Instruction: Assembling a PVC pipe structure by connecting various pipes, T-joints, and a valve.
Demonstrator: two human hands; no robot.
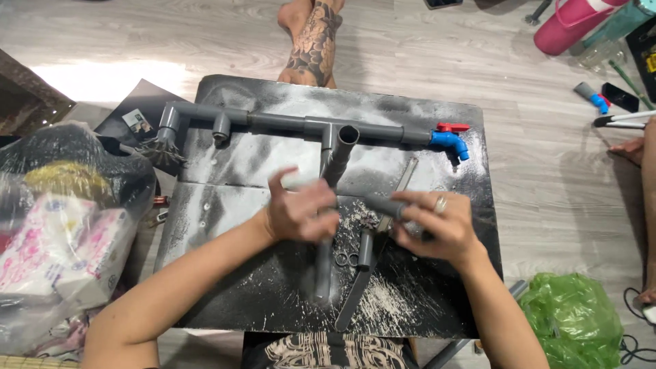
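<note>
The left hand [297, 213] steadied the upright pipe [336, 160] on the board [225, 198] while the right hand [437, 229] gripped a short fitting [384, 206] level beside it.

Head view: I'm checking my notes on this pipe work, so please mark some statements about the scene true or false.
1. The tap at the end of the pipe assembly is blue with a red handle. True.
2. The right hand holds a short grey pipe piece. True.
3. The left hand rests flat on the floor. False: it is raised over the dark board, by the upright pipe.
4. A green plastic bag lies on the board. False: it lies on the floor to the right.
5. The right hand wears a ring. True.
</note>
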